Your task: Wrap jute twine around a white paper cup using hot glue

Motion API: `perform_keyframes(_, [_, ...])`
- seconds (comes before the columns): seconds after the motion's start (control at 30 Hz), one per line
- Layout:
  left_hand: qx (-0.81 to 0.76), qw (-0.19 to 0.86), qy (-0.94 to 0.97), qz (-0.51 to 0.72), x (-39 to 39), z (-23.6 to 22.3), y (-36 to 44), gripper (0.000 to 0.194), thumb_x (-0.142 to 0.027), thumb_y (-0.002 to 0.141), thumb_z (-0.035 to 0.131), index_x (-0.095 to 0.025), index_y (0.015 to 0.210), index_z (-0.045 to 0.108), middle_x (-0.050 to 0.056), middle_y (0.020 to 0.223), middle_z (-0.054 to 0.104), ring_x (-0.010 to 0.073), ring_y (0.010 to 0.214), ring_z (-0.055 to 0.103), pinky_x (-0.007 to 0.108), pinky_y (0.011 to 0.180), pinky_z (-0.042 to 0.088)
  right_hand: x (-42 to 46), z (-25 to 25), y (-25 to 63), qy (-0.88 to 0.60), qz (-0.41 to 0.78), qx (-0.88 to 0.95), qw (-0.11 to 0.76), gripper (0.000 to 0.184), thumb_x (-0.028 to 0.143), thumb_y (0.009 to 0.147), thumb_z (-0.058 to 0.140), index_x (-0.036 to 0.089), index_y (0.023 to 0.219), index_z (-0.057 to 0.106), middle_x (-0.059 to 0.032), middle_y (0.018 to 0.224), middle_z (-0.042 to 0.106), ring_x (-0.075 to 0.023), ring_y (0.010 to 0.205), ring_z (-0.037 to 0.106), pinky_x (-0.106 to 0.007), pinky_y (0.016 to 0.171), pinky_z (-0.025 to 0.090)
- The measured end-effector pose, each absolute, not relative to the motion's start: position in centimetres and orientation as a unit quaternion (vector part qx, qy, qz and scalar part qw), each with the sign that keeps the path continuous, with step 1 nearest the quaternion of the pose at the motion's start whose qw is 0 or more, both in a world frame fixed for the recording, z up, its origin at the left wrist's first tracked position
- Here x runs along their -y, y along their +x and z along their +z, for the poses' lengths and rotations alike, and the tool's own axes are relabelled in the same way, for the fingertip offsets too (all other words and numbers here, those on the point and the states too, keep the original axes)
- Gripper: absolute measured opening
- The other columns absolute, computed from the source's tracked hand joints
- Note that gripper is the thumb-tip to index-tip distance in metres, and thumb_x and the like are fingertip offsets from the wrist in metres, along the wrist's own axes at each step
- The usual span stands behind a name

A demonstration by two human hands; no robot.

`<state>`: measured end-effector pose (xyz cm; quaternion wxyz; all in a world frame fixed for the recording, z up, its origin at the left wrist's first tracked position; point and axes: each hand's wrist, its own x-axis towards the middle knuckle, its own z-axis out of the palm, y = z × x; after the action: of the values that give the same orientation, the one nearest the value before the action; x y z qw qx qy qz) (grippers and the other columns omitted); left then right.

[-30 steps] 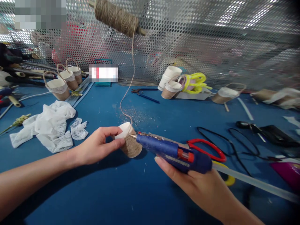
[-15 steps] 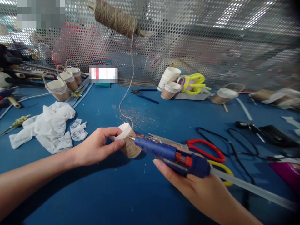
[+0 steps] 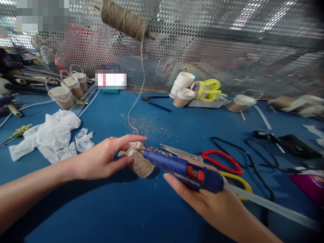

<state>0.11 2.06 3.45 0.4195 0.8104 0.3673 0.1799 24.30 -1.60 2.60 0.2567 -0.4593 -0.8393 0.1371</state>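
My left hand [image 3: 108, 157] grips a small paper cup [image 3: 142, 164] wrapped in brown twine, tilted over on the blue table. Its thumb lies on the cup's near side, and the index finger stretches out above the rim. A blue hot glue gun [image 3: 177, 167] is held in my right hand [image 3: 210, 202], with its metal tip at the cup's wrapped side close to the rim. A clear glue stick [image 3: 273, 206] sticks out of the gun's back. The twine strand [image 3: 142, 77] runs from the cup up to a spool [image 3: 124, 20].
Scissors [image 3: 221, 162] with red and yellow handles lie behind the glue gun, near a black cord [image 3: 249, 152]. White lace [image 3: 57, 136] is heaped at left. Finished little baskets [image 3: 62, 96] stand at back left. Pliers [image 3: 158, 103] and stacked cups [image 3: 182, 84] are at the back.
The cup has turned and tipped in my left hand, so its opening shows less. My left index finger has straightened over the rim. The glue gun has shifted slightly left.
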Motion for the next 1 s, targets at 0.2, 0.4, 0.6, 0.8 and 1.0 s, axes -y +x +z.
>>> perform_keyframes(0.2, [-0.393,0.465,0.775,0.169,-1.8,3.5,0.2,0.033,-0.017,0.085,0.044,-0.017,0.117,0.037,0.006,0.1,0.067,0.0165,0.089,0.062,0.025,0.072,0.047,1.7,2.3,24.5,-0.464,0.128,0.838,0.256,0.016,0.036,0.079,0.054,0.024,0.086,0.062,-0.0001,0.073,0.067,-0.0171,0.065,0.064,-0.026,0.057,0.054])
perform_keyframes(0.4, [-0.398,0.462,0.771,0.183,-1.9,3.1,0.2,0.031,-0.016,0.084,0.046,-0.017,0.112,0.034,0.006,0.098,0.068,0.0156,0.088,0.063,0.026,0.075,0.046,1.7,2.0,24.9,-0.514,0.092,0.813,0.26,0.033,0.044,0.076,0.055,0.022,0.099,0.062,-0.0065,0.092,0.068,-0.0244,0.086,0.064,-0.036,0.074,0.054])
perform_keyframes(0.6, [-0.393,0.422,0.794,0.192,-1.9,3.1,0.3,0.032,-0.015,0.084,0.047,-0.016,0.112,0.032,0.006,0.096,0.07,0.0158,0.093,0.062,0.027,0.082,0.043,1.8,3.1,24.3,-0.482,0.16,0.831,0.227,0.015,0.035,0.08,0.05,0.026,0.075,0.061,0.0022,0.058,0.062,-0.0148,0.05,0.058,-0.025,0.048,0.051])
perform_keyframes(0.8, [-0.392,0.376,0.821,0.176,-2.0,3.1,0.3,0.032,-0.017,0.084,0.046,-0.016,0.113,0.033,0.007,0.095,0.07,0.0186,0.097,0.061,0.032,0.085,0.041,1.6,3.7,24.1,-0.49,0.165,0.826,0.226,0.017,0.033,0.082,0.047,0.026,0.074,0.061,0.0018,0.058,0.063,-0.0161,0.052,0.06,-0.026,0.046,0.049])
perform_keyframes(1.0, [-0.395,0.369,0.825,0.166,-2.1,3.1,0.1,0.032,-0.018,0.084,0.045,-0.016,0.114,0.033,0.006,0.093,0.07,0.0202,0.099,0.061,0.033,0.085,0.041,1.8,3.7,24.0,-0.481,0.168,0.829,0.23,0.017,0.031,0.082,0.047,0.027,0.072,0.059,0.0029,0.054,0.06,-0.0149,0.046,0.056,-0.025,0.042,0.047])
